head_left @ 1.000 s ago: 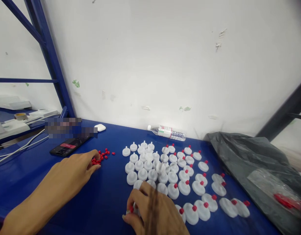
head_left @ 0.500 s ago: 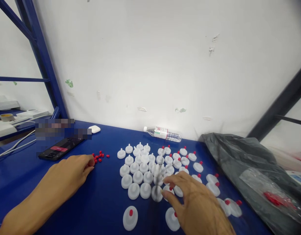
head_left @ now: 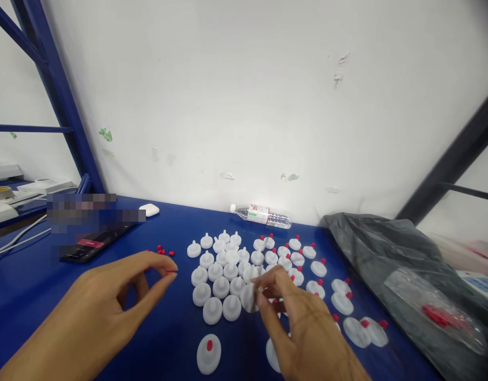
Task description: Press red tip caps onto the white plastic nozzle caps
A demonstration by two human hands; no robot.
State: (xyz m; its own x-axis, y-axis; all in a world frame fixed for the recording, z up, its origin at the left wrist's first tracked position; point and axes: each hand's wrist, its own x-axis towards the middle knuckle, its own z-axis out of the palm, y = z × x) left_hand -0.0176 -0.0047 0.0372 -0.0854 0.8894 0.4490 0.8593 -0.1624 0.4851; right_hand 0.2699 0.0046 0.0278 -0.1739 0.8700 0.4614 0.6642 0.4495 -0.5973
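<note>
My left hand is closed in a pinch, thumb against forefinger, with a small red tip cap showing as a thin sliver between them. Behind its fingers lies a little pile of loose red tip caps. My right hand is pinched on a white nozzle lid, which looks tilted and slightly blurred. To its left stand plain white nozzle lids in a cluster, spouts up. Lids with red tips are spread to its right, some partly hidden by the hand. One red-tipped lid lies apart at the front.
A clear water bottle lies along the wall. At left are a phone and a white rounded case. A dark grey plastic bag covers the right side, with a clear bag of red pieces on it.
My left hand has come away from the red pile, moving right with a red tip cap pinched. My right hand has shifted slightly left and closed on a white lid.
</note>
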